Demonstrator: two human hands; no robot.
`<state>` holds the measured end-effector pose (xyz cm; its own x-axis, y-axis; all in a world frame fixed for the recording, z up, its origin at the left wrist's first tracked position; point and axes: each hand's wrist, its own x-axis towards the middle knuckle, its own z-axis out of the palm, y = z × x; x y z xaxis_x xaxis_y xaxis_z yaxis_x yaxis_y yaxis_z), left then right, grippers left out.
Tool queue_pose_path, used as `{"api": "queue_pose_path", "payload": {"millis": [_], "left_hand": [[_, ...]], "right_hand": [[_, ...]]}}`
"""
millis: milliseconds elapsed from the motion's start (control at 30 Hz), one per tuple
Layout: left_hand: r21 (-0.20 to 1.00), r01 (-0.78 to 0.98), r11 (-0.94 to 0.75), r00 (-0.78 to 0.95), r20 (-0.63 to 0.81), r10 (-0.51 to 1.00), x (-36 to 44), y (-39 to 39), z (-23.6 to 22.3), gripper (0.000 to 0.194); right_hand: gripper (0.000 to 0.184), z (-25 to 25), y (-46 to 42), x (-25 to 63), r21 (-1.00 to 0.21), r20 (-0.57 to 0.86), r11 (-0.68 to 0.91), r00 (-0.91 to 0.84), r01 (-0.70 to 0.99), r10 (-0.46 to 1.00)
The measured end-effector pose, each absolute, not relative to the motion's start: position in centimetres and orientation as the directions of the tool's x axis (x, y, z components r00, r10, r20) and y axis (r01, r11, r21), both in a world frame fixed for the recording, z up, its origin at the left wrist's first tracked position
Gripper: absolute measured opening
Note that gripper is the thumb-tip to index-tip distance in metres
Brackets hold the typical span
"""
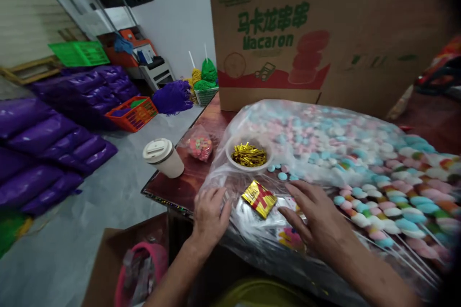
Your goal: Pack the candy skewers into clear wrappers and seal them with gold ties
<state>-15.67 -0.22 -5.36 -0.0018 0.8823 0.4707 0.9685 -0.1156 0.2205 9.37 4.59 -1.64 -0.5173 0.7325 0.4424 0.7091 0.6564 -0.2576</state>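
Note:
My left hand [212, 215] rests on the clear plastic sheet [230, 244] at the table's near edge, fingers slightly bent and thumb apart, with no object visible in it. To its right lies a gold packet [259, 199] with a red band, untouched by either hand. My right hand [311, 208] hovers over or touches flat printed clear bags [288, 206] beyond the packet, its fingers spread; exact contact cannot be made out. Behind the packet stands a white bowl [248, 168] of gold twist ties [248, 154]. Skewered marshmallows [389, 216] in pastel colours lie right of my right hand.
Loose marshmallows fill a large clear bag [309, 134] before a tall cardboard box [270, 72]. A lidded white cup [164, 158] and a small bag of coloured pieces [200, 146] stand left. Below is an open carton [104, 259] holding a pink-rimmed container [142, 249].

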Motion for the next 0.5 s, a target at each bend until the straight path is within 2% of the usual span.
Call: {"api": "queue_pose_path", "payload": {"millis": [133, 233, 300, 400, 500], "left_hand": [[0.213, 0.975, -0.057, -0.073, 0.557, 0.827, -15.3, 0.5, -4.6, 0.027], [0.179, 0.975, -0.131, -0.001, 0.593, 0.805, -14.7, 1.4, -4.0, 0.026], [0.158, 0.962, -0.222, 0.081, 0.612, 0.787, -14.3, 1.7, -3.8, 0.023], [0.144, 0.908, -0.392, 0.222, 0.629, 0.745, -13.6, 1.9, -4.5, 0.015], [0.228, 0.863, -0.45, 0.201, 0.663, 0.721, -13.1, 2.0, -6.0, 0.021]], "right_hand": [[0.028, -0.4, 5.1, 5.8, -0.231, 0.404, 0.686, -0.574, 0.69, 0.713], [0.023, -1.3, 3.9, 5.3, -0.271, 0.365, 0.665, -0.565, 0.696, 0.74], [0.028, -2.0, 3.2, 6.4, -0.27, 0.334, 0.601, -0.512, 0.752, 0.791], [0.037, -2.4, 2.1, 12.5, -0.216, 0.305, 0.271, -0.199, 0.938, 0.931], [0.05, -2.0, -1.2, 23.7, -0.181, 0.332, -0.181, 0.234, 0.967, 0.914]]}}
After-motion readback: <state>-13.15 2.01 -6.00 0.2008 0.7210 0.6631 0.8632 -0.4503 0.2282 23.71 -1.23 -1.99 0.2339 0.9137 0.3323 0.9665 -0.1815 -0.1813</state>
